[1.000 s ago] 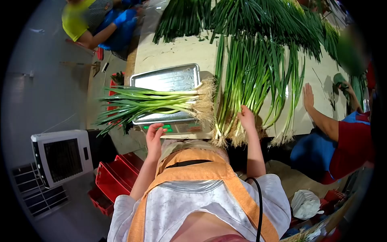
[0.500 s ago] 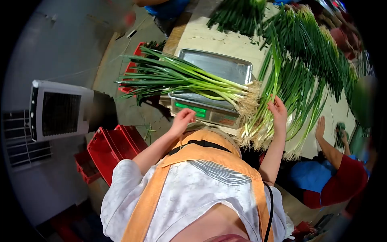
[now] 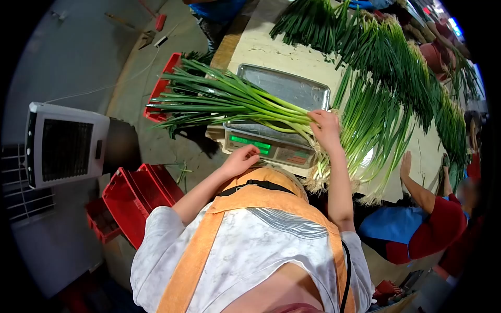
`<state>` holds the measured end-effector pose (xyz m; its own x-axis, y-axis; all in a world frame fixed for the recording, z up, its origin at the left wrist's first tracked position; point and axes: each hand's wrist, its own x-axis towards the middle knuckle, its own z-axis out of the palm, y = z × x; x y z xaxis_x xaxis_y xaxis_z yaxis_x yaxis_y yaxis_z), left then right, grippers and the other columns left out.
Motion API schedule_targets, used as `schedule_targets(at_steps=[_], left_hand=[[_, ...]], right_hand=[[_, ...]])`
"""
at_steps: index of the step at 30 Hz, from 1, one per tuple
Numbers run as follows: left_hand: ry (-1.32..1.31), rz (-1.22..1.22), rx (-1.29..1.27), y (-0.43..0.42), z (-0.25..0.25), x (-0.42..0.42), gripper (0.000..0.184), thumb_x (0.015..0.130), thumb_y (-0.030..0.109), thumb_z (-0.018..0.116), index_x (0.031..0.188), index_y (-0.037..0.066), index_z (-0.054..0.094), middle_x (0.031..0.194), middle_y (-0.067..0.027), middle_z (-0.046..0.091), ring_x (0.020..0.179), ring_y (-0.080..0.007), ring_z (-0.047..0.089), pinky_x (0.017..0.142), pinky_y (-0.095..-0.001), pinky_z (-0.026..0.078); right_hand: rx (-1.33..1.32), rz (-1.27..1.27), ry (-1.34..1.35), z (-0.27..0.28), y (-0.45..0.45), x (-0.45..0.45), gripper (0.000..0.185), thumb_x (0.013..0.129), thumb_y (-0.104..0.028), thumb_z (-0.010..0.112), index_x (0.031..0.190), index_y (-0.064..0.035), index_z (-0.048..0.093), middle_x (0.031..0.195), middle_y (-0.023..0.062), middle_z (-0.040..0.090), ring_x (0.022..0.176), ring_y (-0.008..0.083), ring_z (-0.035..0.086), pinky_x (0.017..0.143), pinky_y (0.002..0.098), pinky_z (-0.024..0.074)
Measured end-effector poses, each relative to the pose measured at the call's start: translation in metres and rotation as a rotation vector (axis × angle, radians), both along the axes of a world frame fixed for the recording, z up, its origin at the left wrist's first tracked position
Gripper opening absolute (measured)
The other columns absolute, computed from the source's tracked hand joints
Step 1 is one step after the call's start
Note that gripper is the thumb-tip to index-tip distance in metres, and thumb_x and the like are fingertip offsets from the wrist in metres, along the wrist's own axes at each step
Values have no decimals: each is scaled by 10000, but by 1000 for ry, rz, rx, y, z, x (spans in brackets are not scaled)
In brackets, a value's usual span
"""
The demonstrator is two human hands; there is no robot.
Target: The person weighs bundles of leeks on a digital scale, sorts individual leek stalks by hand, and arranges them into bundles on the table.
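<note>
A bunch of green onions (image 3: 245, 101) lies across the metal tray of a weighing scale (image 3: 305, 86), leaves to the left and white ends to the right. My right hand (image 3: 327, 130) is on the white ends near the roots, its fingers closed round them; the roots there are mostly hidden. My left hand (image 3: 242, 160) hovers in front of the scale's green-lit display (image 3: 250, 144), fingers loosely curled, with nothing visible in them. More green onions (image 3: 373, 125) lie on the table to the right of the scale.
Further heaps of green onions (image 3: 391, 57) cover the table's (image 3: 255, 47) far side. A red crate (image 3: 166, 86) with greens stands beyond the scale's left. Red crates (image 3: 138, 193) and an air cooler (image 3: 68, 146) are at left. A co-worker's hand (image 3: 406, 166) rests by the table at right.
My right hand has moved left from the loose green onions onto the white ends of the bunch on the scale. My left hand has shifted slightly right and down, still curled.
</note>
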<state>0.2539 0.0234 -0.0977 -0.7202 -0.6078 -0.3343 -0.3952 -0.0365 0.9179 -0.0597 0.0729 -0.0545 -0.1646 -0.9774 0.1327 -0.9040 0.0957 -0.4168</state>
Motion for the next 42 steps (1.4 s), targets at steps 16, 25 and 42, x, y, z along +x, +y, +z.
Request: schedule_targets(at_steps=[16,25,42], left_hand=[[228,514,-129,-84,22,41,159,895,86,561,1021,-11,570,867,-31,619,810,-83,594,726,-216,472],[262,514,-102,-76,14,40,164,901,93,560,1023,-16,572,897,-36,621,809,-91,597,737,-228,485],[229,445,-92,-67,12,26,129,911,79,540,1006,-3,573,883,-29,608,807,-101,569,737,-223,450]], right_hand=[[493,-1041,-71,-178,133,-52,577,774,-251,722,1277,-95,488,1395,186,339,1301,334,299,1075,494,207],[386,-928,-158,-161,143,-72,408,758,-174,694,1121,-21,588,1052,144,612,868,291,606,778,393,481],[-119,-1040,-377,-140,157,-73,290,847,-98,621,1110,-20,525,977,94,592,921,231,578,816,339,444]])
